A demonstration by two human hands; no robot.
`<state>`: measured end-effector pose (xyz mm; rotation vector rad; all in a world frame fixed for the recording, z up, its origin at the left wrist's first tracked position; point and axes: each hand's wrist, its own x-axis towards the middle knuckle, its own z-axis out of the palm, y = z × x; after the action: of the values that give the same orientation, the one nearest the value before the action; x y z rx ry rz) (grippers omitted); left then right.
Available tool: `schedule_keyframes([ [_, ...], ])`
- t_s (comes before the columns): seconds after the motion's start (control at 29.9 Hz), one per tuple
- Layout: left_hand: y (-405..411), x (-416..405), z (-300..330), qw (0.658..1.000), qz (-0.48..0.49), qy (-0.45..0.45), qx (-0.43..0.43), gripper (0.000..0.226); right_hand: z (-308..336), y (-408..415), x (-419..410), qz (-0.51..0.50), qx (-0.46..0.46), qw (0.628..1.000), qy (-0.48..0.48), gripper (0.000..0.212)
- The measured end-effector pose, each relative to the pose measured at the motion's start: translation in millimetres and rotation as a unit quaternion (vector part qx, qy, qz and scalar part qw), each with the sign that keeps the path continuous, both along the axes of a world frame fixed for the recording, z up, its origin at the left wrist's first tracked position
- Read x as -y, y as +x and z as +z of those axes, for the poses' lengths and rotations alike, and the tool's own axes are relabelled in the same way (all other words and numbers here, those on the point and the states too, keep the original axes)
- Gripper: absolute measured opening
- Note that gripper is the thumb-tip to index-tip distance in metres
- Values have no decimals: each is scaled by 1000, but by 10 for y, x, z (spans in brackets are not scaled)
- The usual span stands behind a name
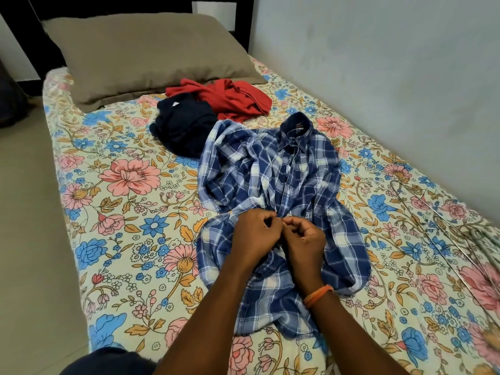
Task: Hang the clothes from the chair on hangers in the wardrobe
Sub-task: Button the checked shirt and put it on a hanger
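A blue and white checked shirt (276, 180) lies spread on the bed, collar toward the pillow. My left hand (254, 239) and my right hand (304, 243) meet over its front placket, both with curled fingers pinching the fabric edges near a button. An orange band circles my right wrist. Beyond the shirt lie a dark navy garment (184, 128) and a red garment (232, 98), both crumpled. Thin metal wire hangers (443, 228) lie on the bed at the right.
The bed has a floral sheet (121, 201) and a brown pillow (146, 52) at its head. A pale wall (392, 77) runs along the bed's right side. Beige floor (29, 212) lies to the left. No wardrobe or chair is in view.
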<state>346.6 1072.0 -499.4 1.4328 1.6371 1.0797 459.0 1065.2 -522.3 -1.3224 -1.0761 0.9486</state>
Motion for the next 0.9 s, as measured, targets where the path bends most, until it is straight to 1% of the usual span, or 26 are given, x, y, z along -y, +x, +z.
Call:
schedule_keyframes([
  [0.07, 31, 2, 10, 1000, 16, 4, -21, 20, -30, -11, 4, 2, 15, 1000, 8, 5],
  [0.17, 44, -29, 16, 999, 41, -11, 21, 17, -37, 9, 4, 16, 22, 1000, 13, 5],
  [0.23, 50, -37, 21, 998, 45, -17, 31, 17, -9, 22, -6, 20, -7, 1000, -9, 6],
  [0.37, 93, -22, 10, 999, 39, -22, -2, 22, 94, 100, -111, 45, -110, 987, -112, 3],
  [0.43, 129, 3, 20, 999, 40, -15, -29, 22, 141, 148, -153, 35, -124, 982, -138, 5],
  [0.47, 149, 16, 39, 998, 37, -3, -54, 22, 164, 162, -177, 3, -89, 988, -126, 7],
  [0.5, 168, 26, 46, 996, 28, 15, -87, 21, 191, 166, -210, -42, -17, 995, -91, 9],
  [0.53, 185, 28, 52, 991, 15, 37, -129, 19, 236, 166, -258, -80, 63, 994, -46, 8],
  [0.57, 203, 33, 50, 981, 1, 60, -184, 17, 287, 162, -322, -99, 129, 987, -1, 7],
  [0.6, 216, 41, 49, 966, -11, 88, -245, 15, 342, 147, -401, -94, 174, 980, 27, 9],
  [0.64, 224, 47, 41, 947, -21, 109, -300, 13, 370, 137, -495, -76, 207, 975, 34, 17],
  [0.67, 223, 51, 33, 932, -29, 124, -340, 13, 368, 135, -596, -55, 236, 970, 19, 26],
  [0.7, 218, 44, 28, 921, -37, 131, -366, 14, 357, 130, -687, -44, 261, 964, -5, 33],
  [0.74, 210, 33, 36, 913, -50, 130, -383, 16, 316, 142, -767, -40, 278, 959, -26, 35],
  [0.77, 203, 15, 61, 911, -64, 123, -389, 20, 283, 155, -817, -42, 277, 959, -34, 31],
  [0.8, 203, -15, 110, 914, -74, 108, -384, 23, 235, 180, -857, -47, 255, 965, -36, 24],
  [0.84, 201, -52, 160, 922, -72, 86, -370, 27, 189, 202, -872, -54, 205, 976, -37, 19],
  [0.9, 211, -167, 235, 944, -24, 28, -327, 33, 114, 236, -848, -74, 78, 993, -52, 12],
])
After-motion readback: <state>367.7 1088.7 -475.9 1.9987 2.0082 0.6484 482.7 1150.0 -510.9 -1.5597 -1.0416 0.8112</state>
